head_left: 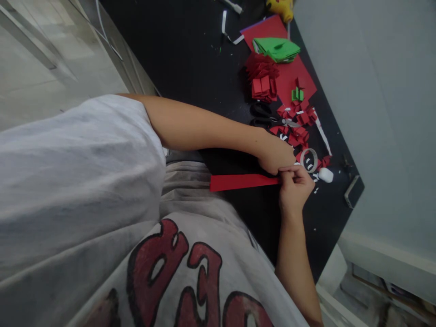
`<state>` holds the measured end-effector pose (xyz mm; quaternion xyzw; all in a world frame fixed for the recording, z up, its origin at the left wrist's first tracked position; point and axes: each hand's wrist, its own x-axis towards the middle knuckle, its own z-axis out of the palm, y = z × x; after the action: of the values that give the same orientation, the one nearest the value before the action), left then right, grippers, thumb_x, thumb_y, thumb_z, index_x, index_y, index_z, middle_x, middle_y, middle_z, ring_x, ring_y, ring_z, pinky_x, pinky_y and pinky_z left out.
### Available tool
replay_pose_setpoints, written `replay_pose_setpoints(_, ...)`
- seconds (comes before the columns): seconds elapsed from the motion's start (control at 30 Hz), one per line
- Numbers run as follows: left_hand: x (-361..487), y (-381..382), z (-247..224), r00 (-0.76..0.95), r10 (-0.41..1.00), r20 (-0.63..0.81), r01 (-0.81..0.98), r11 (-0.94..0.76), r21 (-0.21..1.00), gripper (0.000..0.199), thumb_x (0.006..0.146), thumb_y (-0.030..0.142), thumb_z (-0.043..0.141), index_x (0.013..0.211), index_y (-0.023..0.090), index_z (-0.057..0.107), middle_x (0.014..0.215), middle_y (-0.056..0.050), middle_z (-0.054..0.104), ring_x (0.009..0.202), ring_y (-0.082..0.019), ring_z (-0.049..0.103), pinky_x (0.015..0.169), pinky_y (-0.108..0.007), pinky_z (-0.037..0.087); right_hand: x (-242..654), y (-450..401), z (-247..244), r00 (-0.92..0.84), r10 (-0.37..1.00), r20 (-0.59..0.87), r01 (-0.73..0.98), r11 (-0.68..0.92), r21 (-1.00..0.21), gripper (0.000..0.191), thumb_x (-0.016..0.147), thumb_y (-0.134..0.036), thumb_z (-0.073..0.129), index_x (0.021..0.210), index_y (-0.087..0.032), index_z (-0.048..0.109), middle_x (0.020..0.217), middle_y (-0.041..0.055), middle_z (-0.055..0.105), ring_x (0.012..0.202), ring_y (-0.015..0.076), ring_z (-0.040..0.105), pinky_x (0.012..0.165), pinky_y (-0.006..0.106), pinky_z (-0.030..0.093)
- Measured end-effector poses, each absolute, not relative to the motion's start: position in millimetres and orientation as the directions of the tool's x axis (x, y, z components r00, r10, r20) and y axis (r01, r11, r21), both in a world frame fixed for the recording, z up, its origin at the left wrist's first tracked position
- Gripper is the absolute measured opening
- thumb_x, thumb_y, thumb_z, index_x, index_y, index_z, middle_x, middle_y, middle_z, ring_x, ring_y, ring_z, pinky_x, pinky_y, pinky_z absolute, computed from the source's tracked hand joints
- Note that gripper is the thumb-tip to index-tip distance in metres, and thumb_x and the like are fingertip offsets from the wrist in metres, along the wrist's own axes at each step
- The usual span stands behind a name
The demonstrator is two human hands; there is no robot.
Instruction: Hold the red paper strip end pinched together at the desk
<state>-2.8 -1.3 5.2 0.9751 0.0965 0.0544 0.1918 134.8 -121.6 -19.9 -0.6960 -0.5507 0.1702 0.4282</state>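
Observation:
My left hand (277, 156) reaches in from the upper side, bent down at the wrist, its fingers closed at one end of a folded red paper strip (243, 181). My right hand (297, 185) comes up from below and pinches that same end, with thumb and forefinger touching my left fingertips. The strip's free end points toward my lap. My fingers hide the held end. Just beyond the hands are a roll of tape (309, 160), folded red paper pieces (299, 136) and black-handled scissors (269, 119).
Stacked folded red pieces (264, 87), a folded green paper bundle (277, 49) and red sheets (301, 75) lie on the black table (184, 50). A small white case (326, 175), a phone (354, 191), white paper scraps and a yellow toy (281, 8) are near the wall-side edge.

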Motion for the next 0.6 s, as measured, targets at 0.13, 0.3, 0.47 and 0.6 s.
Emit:
replay_pose_setpoints(0.13,-3.5,-1.0,5.2,0.979,0.191,0.073,0.155,-0.926,0.345,0.025,0.085,0.019,0.066,0.103,0.015,0.082,0.099,-0.016,0.077,0.086,-0.026,0.066,0.088,-0.041,0.045,134.8,-121.9,-19.9,0.343,0.912,0.227,0.614,-0.035,-0.788,0.011,0.073,-0.030,0.068,0.068,-0.021,0.065,0.052,-0.0087,0.037,0.052,0.0095,0.031,0.056,0.026,0.025)
replay_pose_setpoints(0.3,-3.2,-0.6,4.9,0.981,0.188,0.057,0.158,-0.927,0.341,0.027,0.088,0.021,0.063,0.108,0.015,0.081,0.102,-0.017,0.077,0.085,-0.026,0.065,0.085,-0.039,0.043,132.7,-121.8,-18.7,0.348,0.911,0.223,0.628,-0.050,-0.776,0.014,0.074,-0.033,0.068,0.068,-0.021,0.065,0.052,-0.0086,0.037,0.052,0.0096,0.030,0.056,0.026,0.025)
replay_pose_setpoints(0.47,-2.6,-0.2,3.6,0.978,0.199,0.065,0.160,-0.911,0.381,0.022,0.086,0.021,0.066,0.102,0.016,0.081,0.100,-0.015,0.077,0.085,-0.025,0.064,0.084,-0.038,0.043,132.8,-121.5,-19.0,0.335,0.912,0.235,0.632,-0.033,-0.774,0.013,0.075,-0.032,0.067,0.068,-0.021,0.065,0.053,-0.0083,0.037,0.053,0.0100,0.032,0.057,0.027,0.027)
replay_pose_setpoints(0.6,-2.9,-0.4,3.8,0.977,0.203,0.061,0.165,-0.909,0.383,0.023,0.084,0.020,0.066,0.102,0.017,0.081,0.100,-0.015,0.076,0.088,-0.026,0.065,0.086,-0.039,0.044,134.2,-122.0,-20.0,0.339,0.914,0.224,0.620,-0.038,-0.784,0.010,0.073,-0.030,0.068,0.069,-0.021,0.067,0.052,-0.0088,0.037,0.052,0.0096,0.031,0.057,0.027,0.026)
